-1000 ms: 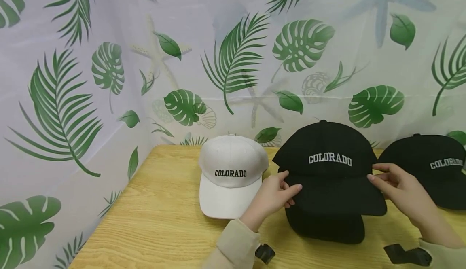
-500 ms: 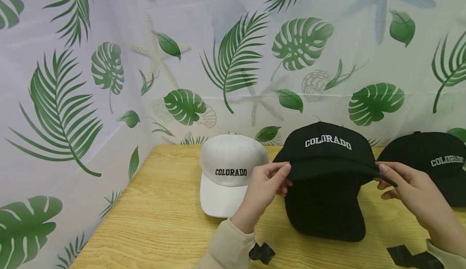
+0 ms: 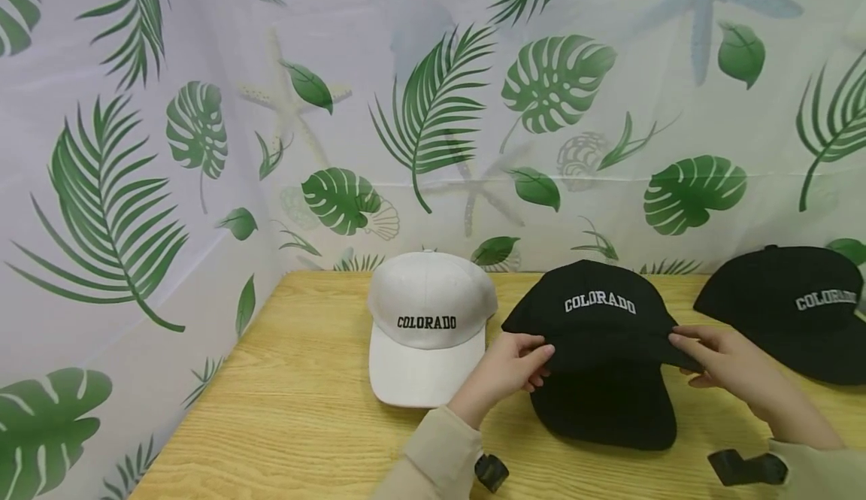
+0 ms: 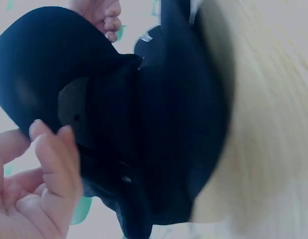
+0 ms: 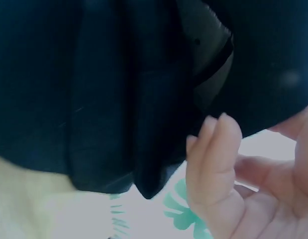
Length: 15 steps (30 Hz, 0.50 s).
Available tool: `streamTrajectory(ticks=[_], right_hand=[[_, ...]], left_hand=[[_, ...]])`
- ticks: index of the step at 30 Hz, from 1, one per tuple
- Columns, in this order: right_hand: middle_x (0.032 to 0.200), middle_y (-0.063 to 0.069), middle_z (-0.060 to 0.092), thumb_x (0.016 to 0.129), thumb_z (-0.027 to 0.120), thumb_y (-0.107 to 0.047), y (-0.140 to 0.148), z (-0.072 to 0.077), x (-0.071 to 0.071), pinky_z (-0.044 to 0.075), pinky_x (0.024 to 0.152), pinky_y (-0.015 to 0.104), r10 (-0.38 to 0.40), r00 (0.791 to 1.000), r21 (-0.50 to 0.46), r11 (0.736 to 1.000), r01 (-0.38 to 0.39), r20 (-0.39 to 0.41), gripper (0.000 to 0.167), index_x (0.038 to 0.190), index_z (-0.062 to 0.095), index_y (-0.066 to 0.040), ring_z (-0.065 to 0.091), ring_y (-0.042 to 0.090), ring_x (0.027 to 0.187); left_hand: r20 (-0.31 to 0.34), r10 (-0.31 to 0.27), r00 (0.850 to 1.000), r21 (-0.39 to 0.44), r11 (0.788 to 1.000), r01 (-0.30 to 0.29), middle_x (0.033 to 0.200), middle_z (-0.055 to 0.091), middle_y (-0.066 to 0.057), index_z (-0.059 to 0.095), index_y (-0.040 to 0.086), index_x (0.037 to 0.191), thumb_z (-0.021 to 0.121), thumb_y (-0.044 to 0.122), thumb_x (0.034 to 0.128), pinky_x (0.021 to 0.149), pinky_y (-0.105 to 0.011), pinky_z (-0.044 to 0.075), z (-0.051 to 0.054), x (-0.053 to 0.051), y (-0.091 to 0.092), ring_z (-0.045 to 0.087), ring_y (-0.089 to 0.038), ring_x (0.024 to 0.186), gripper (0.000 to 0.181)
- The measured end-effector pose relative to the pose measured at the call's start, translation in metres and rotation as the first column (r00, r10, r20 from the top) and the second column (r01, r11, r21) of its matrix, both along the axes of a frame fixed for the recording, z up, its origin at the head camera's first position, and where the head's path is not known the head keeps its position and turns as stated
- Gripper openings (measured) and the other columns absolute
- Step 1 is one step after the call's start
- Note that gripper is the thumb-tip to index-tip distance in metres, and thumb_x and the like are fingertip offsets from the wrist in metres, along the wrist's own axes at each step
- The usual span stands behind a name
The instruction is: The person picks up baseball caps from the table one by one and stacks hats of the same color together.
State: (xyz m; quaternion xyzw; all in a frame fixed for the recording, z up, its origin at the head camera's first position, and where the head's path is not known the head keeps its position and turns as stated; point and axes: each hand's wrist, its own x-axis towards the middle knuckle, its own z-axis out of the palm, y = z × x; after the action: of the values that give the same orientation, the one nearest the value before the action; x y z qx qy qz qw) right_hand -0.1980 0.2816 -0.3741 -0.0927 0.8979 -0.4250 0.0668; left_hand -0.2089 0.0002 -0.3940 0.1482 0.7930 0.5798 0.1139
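A black cap (image 3: 595,316) with white COLORADO lettering is pinched at both sides of its brim by my left hand (image 3: 509,368) and right hand (image 3: 727,368). Directly beneath it sits a second black cap (image 3: 605,417), of which mainly the brim shows; the upper cap hides its crown. Seen from the left wrist, the held cap's brim (image 4: 49,59) is lifted, baring part of its inside. In the right wrist view, my fingers (image 5: 221,164) hold the brim's edge. Whether the two caps touch is hard to tell.
A white COLORADO cap (image 3: 428,327) stands left of the left hand. Another black COLORADO cap (image 3: 798,312) sits at the right, behind the right hand. All rest on a wooden table (image 3: 304,410) backed by a leaf-patterned cloth (image 3: 379,109).
Over the second, the brim of the held black cap first tipped upward in both hands. Since then the cap has come down lower over the black cap beneath. The other caps stay put.
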Motion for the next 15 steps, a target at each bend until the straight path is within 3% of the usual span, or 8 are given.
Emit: streamTrajectory(ticks=[3,6,7,11,15], right_hand=[[0.091,0.027,0.048,0.097,0.036,-0.026,0.001,-0.008,-0.005,0.050,0.065,0.032,0.036,0.996,0.027,0.999,-0.039,0.083,0.057,0.124,0.026,0.023,0.054,0.020,0.074],[0.085,0.013,0.051,0.095,0.041,-0.029,0.001,-0.016,-0.009,0.050,0.065,0.032,0.038,0.989,0.027,0.999,-0.042,0.145,0.063,0.125,0.021,0.023,0.055,0.018,0.071],[0.089,0.014,0.053,0.094,0.042,-0.029,0.002,-0.019,-0.011,0.050,0.065,0.032,0.040,0.987,0.026,0.999,-0.044,0.156,0.065,0.125,0.021,0.024,0.057,0.018,0.074],[0.092,0.016,0.057,0.092,0.047,-0.028,0.004,-0.028,-0.015,0.050,0.062,0.031,0.061,0.978,0.026,0.997,-0.068,0.199,0.069,0.124,0.018,0.026,0.059,0.019,0.075],[0.085,0.011,0.057,0.091,0.050,-0.029,0.005,-0.036,-0.017,0.049,0.056,0.029,0.083,0.971,0.014,0.996,-0.089,0.225,0.073,0.124,0.017,0.027,0.057,0.016,0.066]], left_hand=[[0.004,-0.023,1.000,-0.141,0.990,0.023,0.064,0.057,-0.001,0.050,-0.001,0.123,0.055,0.022,0.0883,0.050,-0.026,0.047,-0.006,-0.001,0.001,0.055,-0.014,0.054,0.042],[0.003,-0.054,0.999,-0.265,0.963,0.053,0.060,0.057,-0.003,0.047,0.001,0.126,0.057,0.023,0.0873,0.050,-0.022,0.043,-0.010,-0.002,0.000,0.056,-0.016,0.055,0.046],[0.009,-0.063,0.998,-0.294,0.954,0.063,0.058,0.057,-0.005,0.046,0.001,0.127,0.057,0.024,0.0870,0.050,-0.021,0.042,-0.011,-0.002,0.000,0.056,-0.016,0.055,0.047],[0.041,-0.099,0.994,-0.348,0.931,0.107,0.057,0.057,-0.007,0.045,0.002,0.128,0.058,0.024,0.0865,0.049,-0.020,0.039,-0.016,-0.003,-0.002,0.054,-0.015,0.051,0.049],[0.086,-0.151,0.985,-0.344,0.923,0.171,0.059,0.058,-0.008,0.044,-0.001,0.128,0.057,0.021,0.0868,0.044,-0.023,0.038,-0.020,-0.004,-0.004,0.053,-0.018,0.047,0.049]])
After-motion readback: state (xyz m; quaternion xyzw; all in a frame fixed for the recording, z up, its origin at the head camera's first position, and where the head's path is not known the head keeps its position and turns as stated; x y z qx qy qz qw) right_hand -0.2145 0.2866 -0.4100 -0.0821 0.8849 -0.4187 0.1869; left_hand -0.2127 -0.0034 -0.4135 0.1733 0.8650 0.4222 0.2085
